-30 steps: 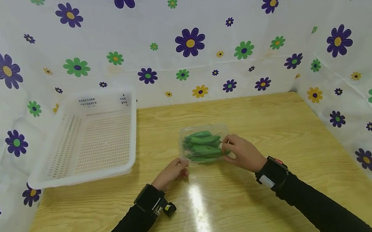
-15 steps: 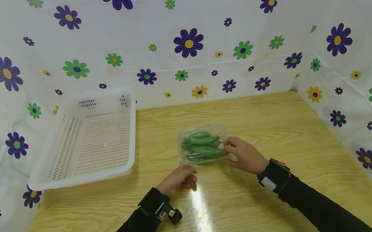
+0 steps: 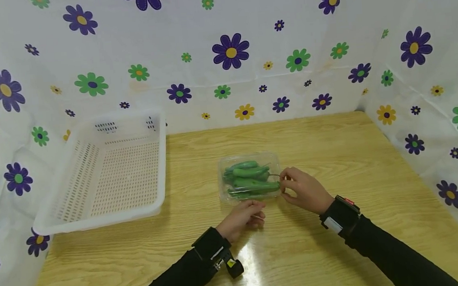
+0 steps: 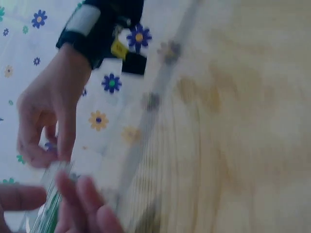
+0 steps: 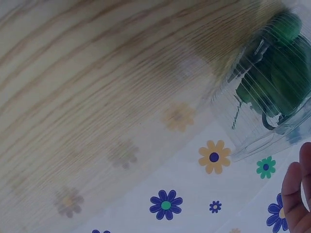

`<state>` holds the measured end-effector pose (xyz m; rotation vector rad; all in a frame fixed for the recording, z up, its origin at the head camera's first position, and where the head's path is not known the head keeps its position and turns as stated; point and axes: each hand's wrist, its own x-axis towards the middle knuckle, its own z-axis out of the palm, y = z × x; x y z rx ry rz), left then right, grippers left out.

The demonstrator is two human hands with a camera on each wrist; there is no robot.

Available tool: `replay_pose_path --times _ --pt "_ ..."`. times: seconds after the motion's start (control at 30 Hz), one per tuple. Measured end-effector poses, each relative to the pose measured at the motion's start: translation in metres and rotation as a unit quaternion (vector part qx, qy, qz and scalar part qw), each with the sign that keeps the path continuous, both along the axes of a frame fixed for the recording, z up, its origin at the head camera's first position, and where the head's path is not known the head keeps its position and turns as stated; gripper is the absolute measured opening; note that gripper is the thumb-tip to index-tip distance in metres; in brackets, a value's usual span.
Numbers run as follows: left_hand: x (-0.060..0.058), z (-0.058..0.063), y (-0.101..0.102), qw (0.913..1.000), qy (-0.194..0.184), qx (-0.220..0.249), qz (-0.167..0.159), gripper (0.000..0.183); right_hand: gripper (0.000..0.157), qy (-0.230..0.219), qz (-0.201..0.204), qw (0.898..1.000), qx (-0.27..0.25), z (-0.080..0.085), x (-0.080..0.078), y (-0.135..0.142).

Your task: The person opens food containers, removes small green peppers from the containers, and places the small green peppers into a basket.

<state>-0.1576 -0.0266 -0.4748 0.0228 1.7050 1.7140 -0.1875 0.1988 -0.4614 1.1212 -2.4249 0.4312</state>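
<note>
A clear plastic box (image 3: 221, 161) stands on the table, with several green chili peppers (image 3: 250, 172) inside. At the box's right end, my right hand (image 3: 304, 191) pinches the edge with thumb and forefinger. My left hand (image 3: 243, 218) is by the front edge, its fingers loosely curled and nothing held. The left wrist view has the right hand (image 4: 53, 104) at the box's rim, with the left fingers (image 4: 90, 194) close beside it. Through the box wall, the right wrist view catches dark green peppers (image 5: 277, 77); most of the right hand (image 5: 297, 189) falls outside that frame.
A white perforated plastic basket (image 3: 98, 221) sits at the left of the wooden table (image 3: 334, 143). Flower-patterned cloth (image 3: 188, 29) hangs behind the table and along both sides.
My left hand has let go of the box's front left corner and moved right along its front edge. The right hand has shifted slightly to the right at the box's end.
</note>
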Motion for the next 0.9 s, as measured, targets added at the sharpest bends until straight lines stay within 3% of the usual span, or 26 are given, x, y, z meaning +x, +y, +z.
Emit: replay_pose_path --times 0.13,0.2,0.47,0.9 --pt "0.000 0.000 0.021 0.9972 -0.027 0.040 0.057 0.039 0.025 0.005 0.007 1.000 -0.004 -0.003 -0.001 0.000" --pt "0.001 0.000 0.028 0.9959 -0.035 0.045 0.071 0.039 0.025 0.006 0.008 1.000 -0.009 -0.003 -0.001 0.000" --pt "-0.001 -0.010 0.046 0.9959 -0.040 0.038 0.071 0.042 0.023 0.013 0.011 1.000 -0.017 -0.007 -0.001 0.001" --pt "-0.003 -0.015 0.049 0.9961 -0.021 0.028 0.080 0.051 0.026 -0.001 0.019 1.000 -0.024 -0.007 -0.004 0.000"
